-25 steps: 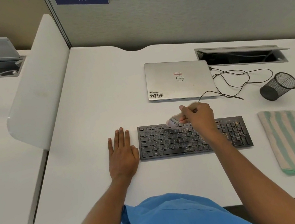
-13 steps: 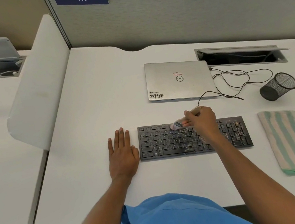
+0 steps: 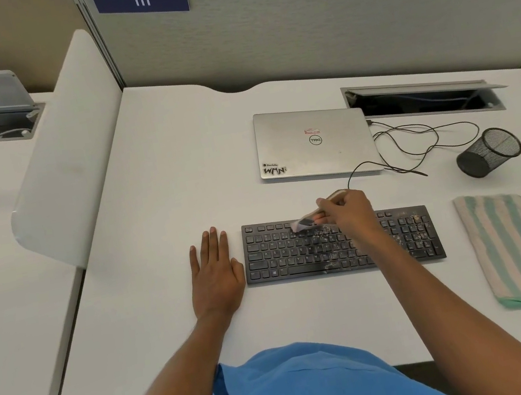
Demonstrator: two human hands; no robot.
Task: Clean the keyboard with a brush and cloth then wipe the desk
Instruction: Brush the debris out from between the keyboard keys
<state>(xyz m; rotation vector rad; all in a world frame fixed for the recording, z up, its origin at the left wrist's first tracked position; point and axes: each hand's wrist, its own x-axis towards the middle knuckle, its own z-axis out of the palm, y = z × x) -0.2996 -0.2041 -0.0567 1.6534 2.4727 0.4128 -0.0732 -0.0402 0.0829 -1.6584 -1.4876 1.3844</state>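
Sliding toward 9 o'clock, right hand grips the brush on the top row of the crumby keyboard. Left hand lies flat, fingers together, on the white desk (striped cloth at 3 o'clock).

12 o'clock of keyboard: laptop and cable in the way.
3 o'clock: cloth near, narrow gap.
9 o'clock: left hand just beside.
6 o'clock: open desk.
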